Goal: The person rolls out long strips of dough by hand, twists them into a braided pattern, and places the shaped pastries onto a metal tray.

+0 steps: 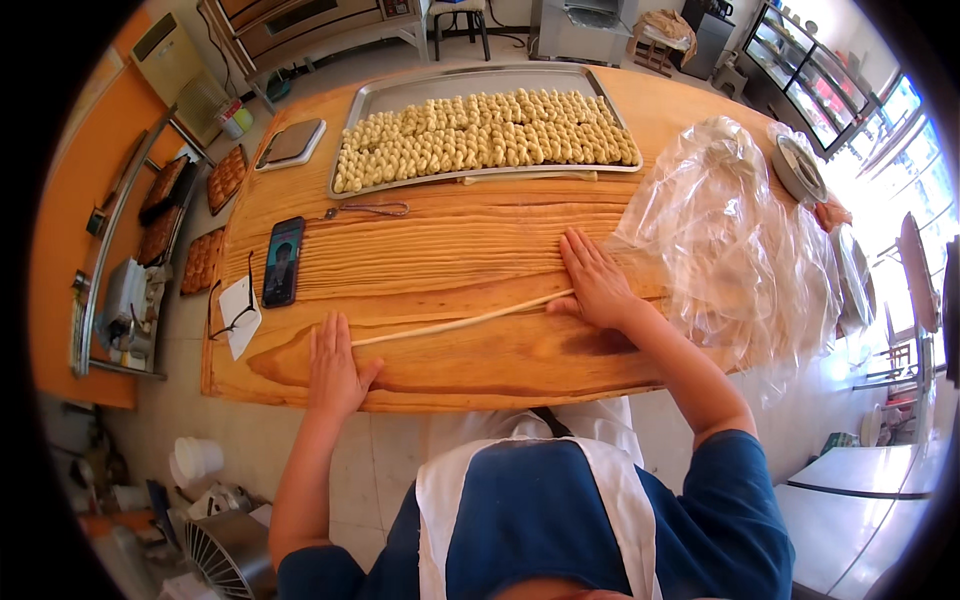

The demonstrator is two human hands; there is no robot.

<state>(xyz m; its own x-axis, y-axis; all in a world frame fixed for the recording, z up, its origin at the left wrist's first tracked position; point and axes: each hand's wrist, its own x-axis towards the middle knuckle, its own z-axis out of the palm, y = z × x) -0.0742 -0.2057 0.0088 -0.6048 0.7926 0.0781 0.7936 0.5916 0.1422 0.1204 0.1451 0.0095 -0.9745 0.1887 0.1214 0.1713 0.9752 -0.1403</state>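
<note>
A long thin dough rope (460, 323) lies on the wooden table (440, 240), slanting up to the right between my two hands. My left hand (337, 368) presses flat on its left end, fingers stretched forward. On the right end lies my right hand (598, 283), also flat with fingers out and the thumb to the side. The ends beneath my palms are hidden. Beyond my hands, a metal tray (400, 90) holds rows of twisted dough pieces (480, 135). Along its near edge lies another pale dough strip (530, 177).
At the left lie a phone (283, 262), eyeglasses (238, 318) on white paper (240, 300), and a small scale (291, 145). A cord loop (370, 209) rests near the tray. Clear plastic sheeting (720, 240) covers the right side, beside a metal bowl (799, 170).
</note>
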